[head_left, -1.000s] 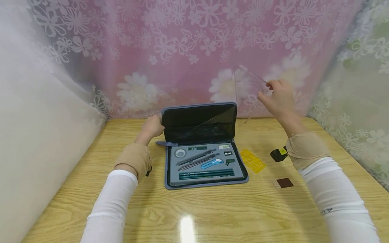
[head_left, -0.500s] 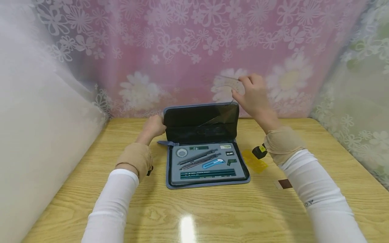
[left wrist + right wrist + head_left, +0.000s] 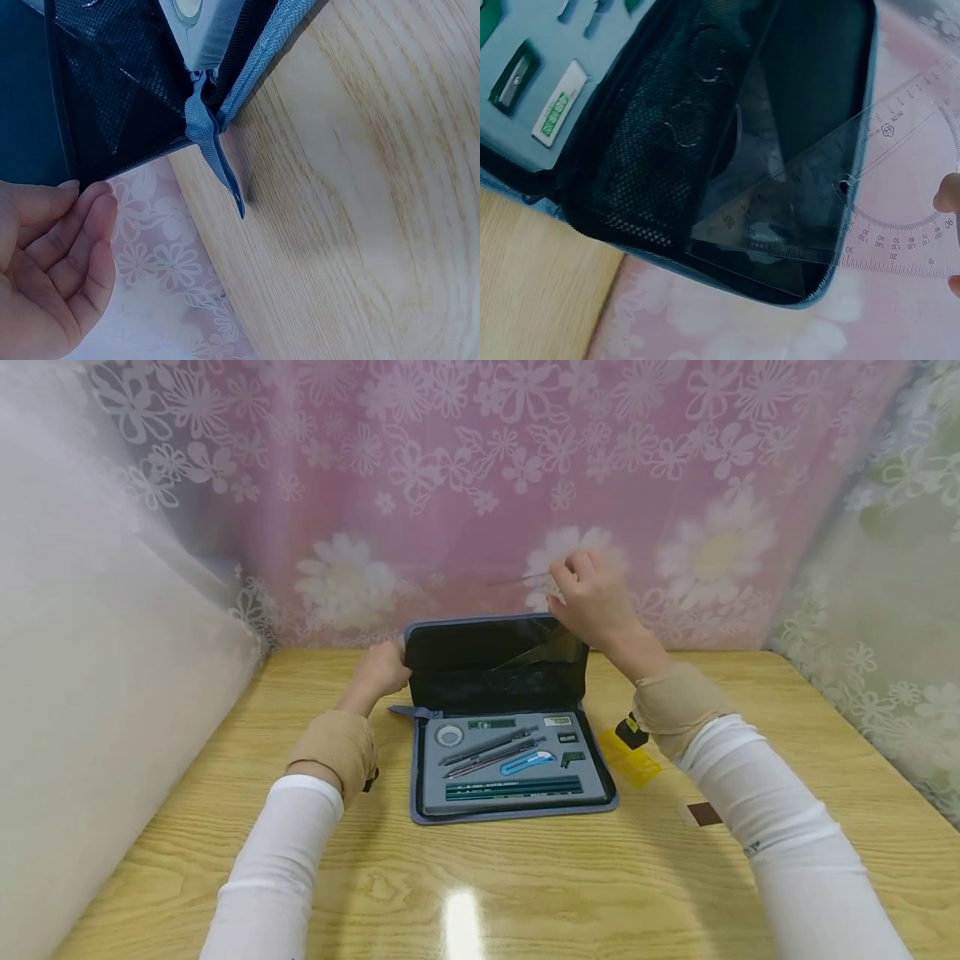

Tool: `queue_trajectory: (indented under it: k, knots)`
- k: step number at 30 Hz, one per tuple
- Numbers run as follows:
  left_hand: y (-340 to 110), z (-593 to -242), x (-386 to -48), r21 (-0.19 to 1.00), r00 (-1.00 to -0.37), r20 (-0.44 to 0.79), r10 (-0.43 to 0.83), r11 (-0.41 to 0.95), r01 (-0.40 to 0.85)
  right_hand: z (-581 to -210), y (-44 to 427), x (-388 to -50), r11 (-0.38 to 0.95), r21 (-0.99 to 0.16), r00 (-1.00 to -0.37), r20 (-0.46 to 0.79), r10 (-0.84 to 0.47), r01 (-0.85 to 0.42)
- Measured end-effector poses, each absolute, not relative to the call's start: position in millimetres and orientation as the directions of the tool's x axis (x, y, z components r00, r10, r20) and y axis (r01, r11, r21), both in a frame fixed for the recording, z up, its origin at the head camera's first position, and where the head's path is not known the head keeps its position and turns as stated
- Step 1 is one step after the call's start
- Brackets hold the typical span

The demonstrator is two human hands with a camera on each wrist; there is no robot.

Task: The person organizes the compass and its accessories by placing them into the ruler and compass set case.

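Note:
On the table lies an open blue zip case (image 3: 513, 817), its lid (image 3: 480, 647) standing up at the back. My left hand (image 3: 378, 672) pinches the lid's left edge; in the left wrist view the thumb and fingers of that hand (image 3: 56, 255) meet on the dark edge. My right hand (image 3: 596, 602) holds a clear set square (image 3: 892, 232) with protractor marks, above the lid's right part. The set square's pointed corner lies over the lid's mesh pocket (image 3: 652, 165). Another clear ruler piece (image 3: 761, 112) shows in the pocket.
The case's grey tray holds pencils (image 3: 513, 789), a blue cutter (image 3: 527, 763), compasses (image 3: 491, 752), tape (image 3: 449, 736), an eraser (image 3: 557, 722) and a sharpener (image 3: 567, 738). To the right lie a yellow stencil (image 3: 633, 764), a black tape measure (image 3: 632, 733) and a dark red square (image 3: 703, 814).
My right hand has moved left and slightly down with the set square, from right of the case to over the lid. My left hand has stayed at the lid's edge.

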State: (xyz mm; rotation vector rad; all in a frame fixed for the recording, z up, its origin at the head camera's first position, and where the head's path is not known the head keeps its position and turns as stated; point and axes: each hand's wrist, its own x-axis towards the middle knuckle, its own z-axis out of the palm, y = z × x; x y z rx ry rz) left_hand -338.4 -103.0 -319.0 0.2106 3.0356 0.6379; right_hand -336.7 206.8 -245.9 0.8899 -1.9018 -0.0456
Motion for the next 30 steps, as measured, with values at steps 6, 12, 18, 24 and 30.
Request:
queue_trajectory:
  k: [6,12,18,24,30]
  knots:
    - [-104,-320,-340,0.399,-0.988,-0.007,0.156,0.906,0.140,-256,195,-346,0.692,0.504,-0.153,0.740,-0.655,-0.517]
    - [-105,-320,-341,0.410,-0.986,-0.013,0.167,0.900,0.147,-266,178,-353,0.664,0.573,-0.123,0.706,-0.698,-0.480]
    - [-105,-319,-341,0.414,-0.986,-0.031,0.167,0.900,0.139,-277,162,-355,0.635,0.615,-0.244,0.600,-0.761,-0.467]
    - [-104,-320,-342,0.409,-0.985,-0.037,0.169,0.902,0.139,-287,151,-353,0.621,0.608,-0.292,0.557,-0.777,-0.495]
    - [-105,-320,-343,0.419,-0.984,-0.025,0.176,0.896,0.149,-298,143,-354,0.613,0.590,-0.332,0.522,-0.786,-0.525]
